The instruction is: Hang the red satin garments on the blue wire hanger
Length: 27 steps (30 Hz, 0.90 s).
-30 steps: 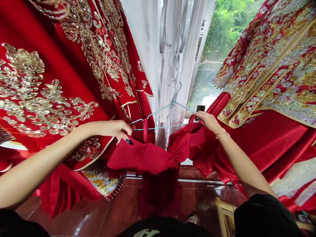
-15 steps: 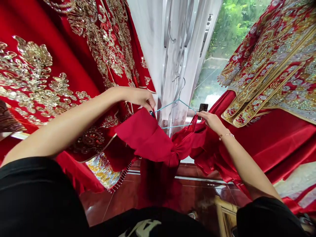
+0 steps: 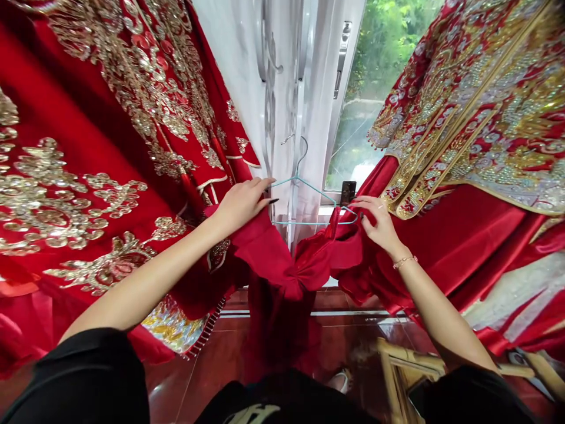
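Observation:
A red dress (image 3: 289, 277) with ruffled shoulders hangs in front of me on a thin light-blue hanger (image 3: 315, 223). My left hand (image 3: 245, 203) bends over the hanger's left end and the dress shoulder, gripping there with dark-nailed fingertips. My right hand (image 3: 378, 227) is at the other end, thumb and fingers apart, fingertips touching or very near the hanger's tip. That tip pokes out past the right strap (image 3: 336, 222). The metal hook (image 3: 302, 150) rises upright, and I cannot tell whether it rests on anything.
Red gold-embroidered garments (image 3: 163, 118) crowd the left; a beaded jacket (image 3: 477, 123) and red skirt (image 3: 459, 247) hang at right. Behind are a clear plastic stand (image 3: 267, 88), white curtain (image 3: 233, 53) and window (image 3: 375, 106). A bamboo chair (image 3: 412, 359) stands low at right.
My left hand has gone from pinching the dress shoulder to bending over the hanger's end. My right thumb has moved away from the strap, baring the hanger's right tip. The view has shifted.

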{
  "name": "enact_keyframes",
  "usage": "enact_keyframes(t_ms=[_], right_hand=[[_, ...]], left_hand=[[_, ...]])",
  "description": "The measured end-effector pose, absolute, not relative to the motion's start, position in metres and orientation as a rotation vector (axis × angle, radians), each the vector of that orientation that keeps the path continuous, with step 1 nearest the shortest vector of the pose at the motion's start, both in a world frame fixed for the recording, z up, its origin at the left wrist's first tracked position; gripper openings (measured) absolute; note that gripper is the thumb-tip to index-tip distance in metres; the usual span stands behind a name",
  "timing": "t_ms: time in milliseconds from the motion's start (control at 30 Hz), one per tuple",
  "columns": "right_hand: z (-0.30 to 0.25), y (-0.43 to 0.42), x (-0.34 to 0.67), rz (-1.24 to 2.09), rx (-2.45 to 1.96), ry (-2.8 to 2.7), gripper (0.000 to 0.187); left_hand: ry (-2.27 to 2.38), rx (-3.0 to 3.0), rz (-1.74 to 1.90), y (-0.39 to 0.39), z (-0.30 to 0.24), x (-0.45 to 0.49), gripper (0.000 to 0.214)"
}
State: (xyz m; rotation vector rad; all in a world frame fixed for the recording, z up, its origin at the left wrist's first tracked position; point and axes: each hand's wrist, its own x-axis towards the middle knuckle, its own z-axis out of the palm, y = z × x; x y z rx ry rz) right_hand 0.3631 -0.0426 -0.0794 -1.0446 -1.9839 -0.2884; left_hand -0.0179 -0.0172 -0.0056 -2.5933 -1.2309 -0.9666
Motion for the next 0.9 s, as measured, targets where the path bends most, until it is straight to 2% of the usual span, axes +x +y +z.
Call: enact_keyframes(t_ms=[67, 200, 333, 400, 500, 633, 767, 900], right_hand=[[-0.077, -0.051, 0.368, -0.277, -1.083, -2.034, 0.038], [-0.084, -0.059, 0.379, 0.056, -1.267, -2.46, 0.033], [-0.085, -0.055, 0.399, 0.056, -1.416, -2.524, 0.021], [-0.073, -0.048, 0.407, 0.008, -1.348, -2.513, 0.03], [-0.042, -0.034, 0.404, -0.162, -1.177, -2.513, 0.045], [-0.003, -0.015, 0.374, -0.377, -0.873, -2.583, 0.055], [0.019, 0.0, 0.344, -0.426, -0.707, -2.664, 0.056], [0.034, 0.004, 0.321, -0.384, -0.684, -2.66, 0.05]], left_hand=[[-1.204, -2.56, -0.989, -0.009, -0.012, -0.014, 0.038], [-1.161, -2.528, -1.049, 0.003, -0.014, -0.011, 0.041], [-1.099, -2.544, -1.094, 0.008, -0.016, -0.015, 0.047], [-1.091, -2.553, -1.074, 0.008, -0.015, -0.014, 0.048], [-1.143, -2.523, -0.854, 0.002, -0.012, -0.008, 0.053], [-1.197, -2.451, -0.684, -0.009, -0.008, 0.006, 0.053], [-1.237, -2.394, -0.665, -0.012, -0.009, 0.011, 0.049], [-1.241, -2.394, -0.724, -0.004, -0.015, 0.01, 0.048]])
